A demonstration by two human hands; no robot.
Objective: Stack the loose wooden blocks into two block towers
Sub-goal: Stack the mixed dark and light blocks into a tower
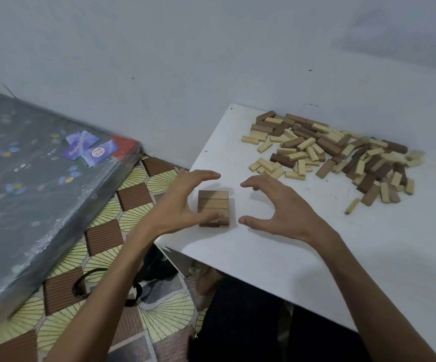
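A low stack of brown wooden blocks (213, 205) stands near the left front corner of the white table (303, 244). Its top layer is three blocks lying side by side. My left hand (182, 202) is spread on the stack's left side, thumb touching its lower front corner. My right hand (277, 205) hovers just right of the stack, fingers curved and apart from it, holding nothing. A large heap of loose light and dark wooden blocks (334, 155) lies at the table's far right.
The table's left edge drops to a patterned floor (133, 205). A plastic-wrapped mattress (33, 178) lies on the left. A black strap (91, 280) and my dark-clothed legs (237, 322) are under the table's front edge. A pale wall stands behind.
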